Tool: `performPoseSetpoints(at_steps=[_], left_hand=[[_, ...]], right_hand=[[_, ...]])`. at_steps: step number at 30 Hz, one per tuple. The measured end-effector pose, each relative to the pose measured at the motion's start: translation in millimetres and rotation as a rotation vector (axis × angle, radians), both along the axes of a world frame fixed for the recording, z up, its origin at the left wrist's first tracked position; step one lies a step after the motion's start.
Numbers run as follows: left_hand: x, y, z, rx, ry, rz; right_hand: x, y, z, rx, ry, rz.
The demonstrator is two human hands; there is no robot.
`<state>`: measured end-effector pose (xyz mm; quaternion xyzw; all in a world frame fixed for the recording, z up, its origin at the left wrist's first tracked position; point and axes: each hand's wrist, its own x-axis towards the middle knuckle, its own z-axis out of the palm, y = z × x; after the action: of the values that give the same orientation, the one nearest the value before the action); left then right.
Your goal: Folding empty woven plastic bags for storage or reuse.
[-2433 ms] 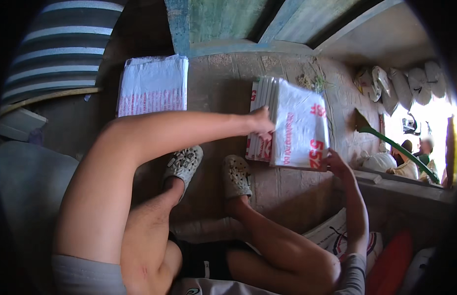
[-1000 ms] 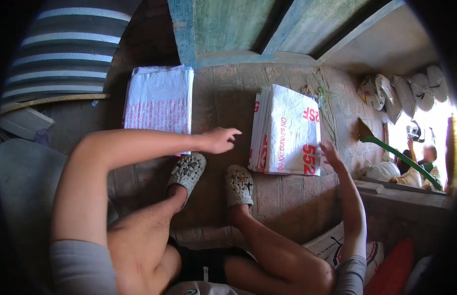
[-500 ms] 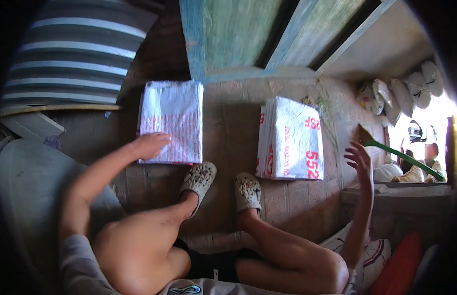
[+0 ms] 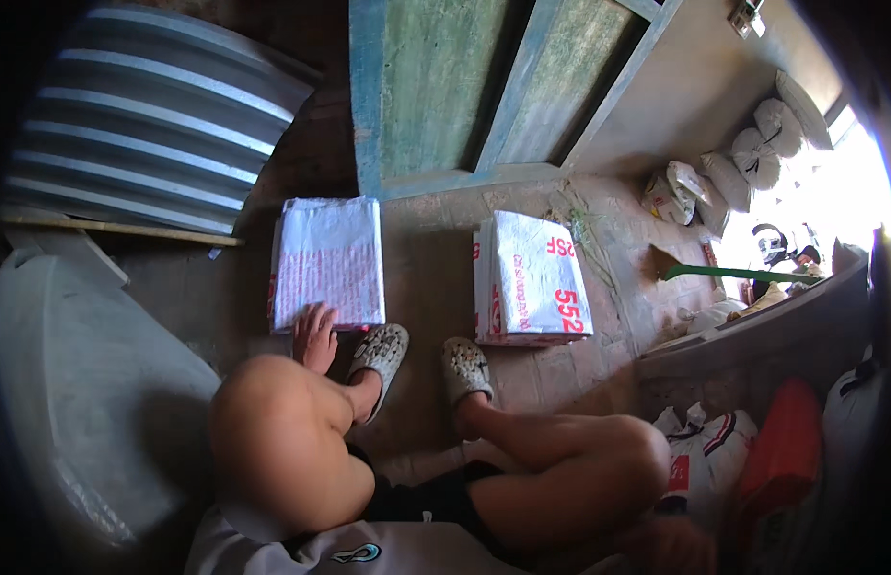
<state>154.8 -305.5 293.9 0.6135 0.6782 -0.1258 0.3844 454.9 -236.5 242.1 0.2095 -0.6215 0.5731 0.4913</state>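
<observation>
A stack of folded white sacks with red print (image 4: 330, 244) lies flat on the floor at the left. My left hand (image 4: 316, 331) is at its near edge, fingers extended over the top sheet and the palm below the edge. Across from it, to the right, a second stack of folded white sacks with large red print (image 4: 539, 273) lies with its layered edge showing on the left. Low at the right, beside my thigh, is my right hand (image 4: 675, 546), dark and blurred; its fingers cannot be made out.
My clog-shod feet (image 4: 380, 359) stand between and just before the stacks. Corrugated metal (image 4: 167, 125) and a grey curved panel (image 4: 91, 383) flank the left. A blue-green door (image 4: 445, 86) stands ahead. To the right are a green-handled broom (image 4: 733, 272), filled sacks (image 4: 718, 450) and a red bundle (image 4: 781, 446).
My left hand has moved from the left side of the left stack to its near edge. My right hand has dropped from beside the broom to beside my thigh. The view has shifted.
</observation>
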Motion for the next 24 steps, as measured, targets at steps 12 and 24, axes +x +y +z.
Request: performPoseSetpoints(at_steps=[12,24], left_hand=[[-57,-29,-98,0.438,0.269,0.068],[-140,47,-162,1.512,0.093,0.054]], right_hand=[[-98,-130,10,0.413,-0.724,-0.247],[-198,-77,112,0.321,-0.374,-0.126]])
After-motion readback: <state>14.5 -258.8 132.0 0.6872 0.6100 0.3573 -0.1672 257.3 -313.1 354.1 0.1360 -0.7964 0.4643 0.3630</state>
